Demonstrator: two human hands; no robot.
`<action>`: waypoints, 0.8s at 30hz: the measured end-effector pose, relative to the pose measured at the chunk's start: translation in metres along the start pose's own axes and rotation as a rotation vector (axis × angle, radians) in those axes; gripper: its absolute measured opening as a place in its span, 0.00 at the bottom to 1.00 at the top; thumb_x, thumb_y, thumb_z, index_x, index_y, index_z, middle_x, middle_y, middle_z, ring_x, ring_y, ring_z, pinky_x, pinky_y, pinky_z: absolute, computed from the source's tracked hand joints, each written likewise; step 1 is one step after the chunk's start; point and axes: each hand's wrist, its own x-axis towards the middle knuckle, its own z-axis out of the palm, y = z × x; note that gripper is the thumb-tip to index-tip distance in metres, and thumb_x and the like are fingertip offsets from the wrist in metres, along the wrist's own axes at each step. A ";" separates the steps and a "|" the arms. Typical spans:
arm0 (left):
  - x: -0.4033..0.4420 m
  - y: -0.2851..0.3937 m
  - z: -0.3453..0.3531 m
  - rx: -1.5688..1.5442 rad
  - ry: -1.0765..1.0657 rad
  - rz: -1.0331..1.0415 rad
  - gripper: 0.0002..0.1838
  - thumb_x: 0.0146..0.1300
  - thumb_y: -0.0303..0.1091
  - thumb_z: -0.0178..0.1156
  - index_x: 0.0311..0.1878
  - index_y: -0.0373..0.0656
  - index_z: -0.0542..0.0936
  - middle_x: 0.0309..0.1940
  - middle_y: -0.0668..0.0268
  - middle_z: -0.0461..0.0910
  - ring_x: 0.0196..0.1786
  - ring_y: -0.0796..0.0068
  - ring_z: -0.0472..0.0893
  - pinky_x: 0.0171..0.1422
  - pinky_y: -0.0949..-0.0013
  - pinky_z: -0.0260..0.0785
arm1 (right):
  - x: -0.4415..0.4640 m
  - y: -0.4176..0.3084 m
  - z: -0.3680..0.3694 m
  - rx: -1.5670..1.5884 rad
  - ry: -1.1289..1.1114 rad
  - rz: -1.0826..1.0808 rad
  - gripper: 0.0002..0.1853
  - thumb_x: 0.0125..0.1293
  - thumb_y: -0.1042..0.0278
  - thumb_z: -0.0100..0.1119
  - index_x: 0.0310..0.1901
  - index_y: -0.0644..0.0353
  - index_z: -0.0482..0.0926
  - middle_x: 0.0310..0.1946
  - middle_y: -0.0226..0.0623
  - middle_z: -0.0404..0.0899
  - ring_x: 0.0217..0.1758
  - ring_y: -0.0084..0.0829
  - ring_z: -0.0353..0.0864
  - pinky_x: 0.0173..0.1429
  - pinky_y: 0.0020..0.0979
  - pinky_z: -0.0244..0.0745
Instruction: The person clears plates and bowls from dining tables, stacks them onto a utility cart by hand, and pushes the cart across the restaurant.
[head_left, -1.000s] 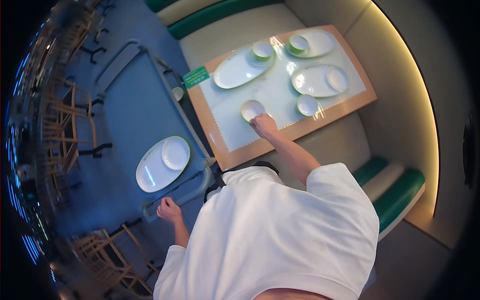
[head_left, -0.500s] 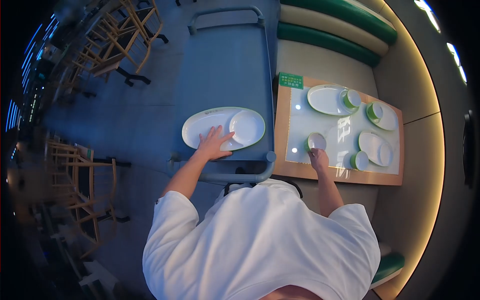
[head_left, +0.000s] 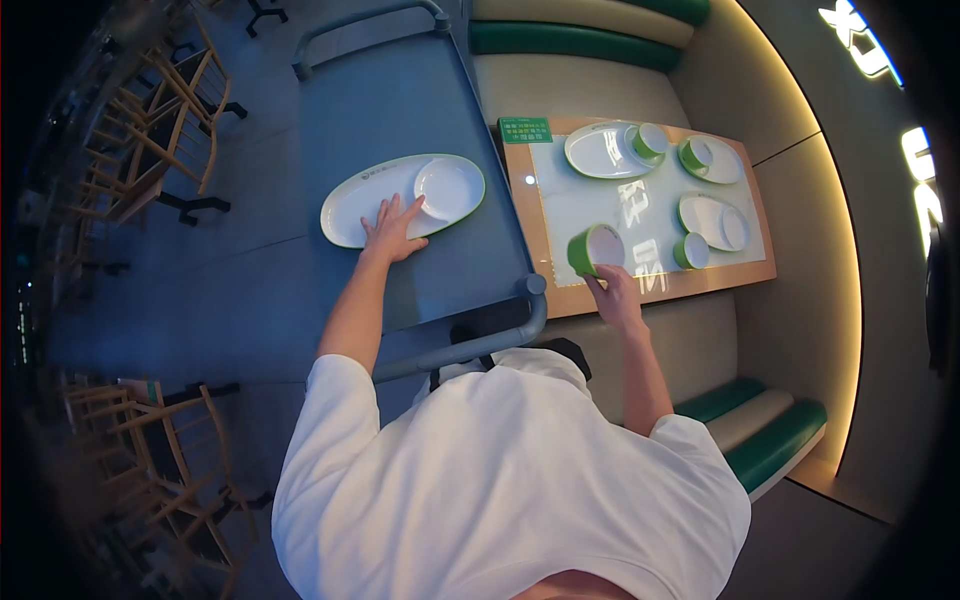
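Resting open with the left hand [head_left: 393, 232], fingers spread, on the loose oval plate [head_left: 350, 210] atop the gray cart [head_left: 400, 100]. Pinching the near rim of the green-sided bowl [head_left: 590, 250] with the right hand [head_left: 620, 300], over the near left of the table [head_left: 560, 215]. Farther right, with three table plates [head_left: 600, 150] and three other bowls [head_left: 691, 250].

Head-worn view, facing forward and down, table [head_left: 740, 275] within arm's reach

Warm strip glow along the beige wall panel [head_left: 740, 90], glare on the white rectangular tabletop [head_left: 590, 215], dim bluish left, fisheye-warped edges.
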 end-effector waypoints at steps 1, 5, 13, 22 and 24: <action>-0.008 0.004 0.008 0.034 0.165 0.035 0.53 0.58 0.56 0.75 0.84 0.72 0.56 0.85 0.52 0.47 0.86 0.44 0.46 0.81 0.25 0.47 | 0.002 -0.016 0.000 -0.003 0.005 0.006 0.11 0.69 0.66 0.66 0.48 0.61 0.88 0.44 0.46 0.88 0.54 0.50 0.83 0.59 0.45 0.78; -0.065 0.040 0.029 -0.319 0.427 0.171 0.49 0.63 0.57 0.71 0.82 0.52 0.61 0.80 0.49 0.62 0.82 0.46 0.60 0.80 0.41 0.58 | 0.016 -0.082 0.010 -0.052 -0.145 -0.300 0.10 0.68 0.66 0.67 0.46 0.57 0.89 0.44 0.39 0.88 0.56 0.43 0.83 0.61 0.42 0.78; -0.187 0.050 0.030 -0.616 0.392 0.011 0.26 0.70 0.46 0.65 0.65 0.40 0.79 0.60 0.50 0.81 0.65 0.47 0.78 0.69 0.53 0.70 | 0.057 -0.083 0.117 -0.260 -0.396 -0.521 0.09 0.69 0.62 0.61 0.43 0.51 0.89 0.42 0.32 0.88 0.58 0.36 0.83 0.73 0.45 0.68; -0.222 0.081 0.062 -0.294 0.462 -0.186 0.10 0.66 0.43 0.67 0.44 0.50 0.89 0.33 0.65 0.88 0.37 0.62 0.88 0.45 0.57 0.78 | 0.053 -0.073 0.141 -0.518 -0.429 -0.569 0.12 0.63 0.63 0.63 0.46 0.48 0.89 0.44 0.31 0.88 0.63 0.32 0.80 0.86 0.54 0.48; -0.225 0.086 0.053 -0.313 0.387 -0.249 0.11 0.67 0.45 0.66 0.43 0.50 0.89 0.34 0.64 0.89 0.38 0.62 0.88 0.46 0.58 0.78 | 0.049 -0.073 0.125 -0.321 -0.340 -0.637 0.16 0.64 0.58 0.66 0.52 0.51 0.87 0.49 0.36 0.86 0.66 0.35 0.78 0.85 0.53 0.49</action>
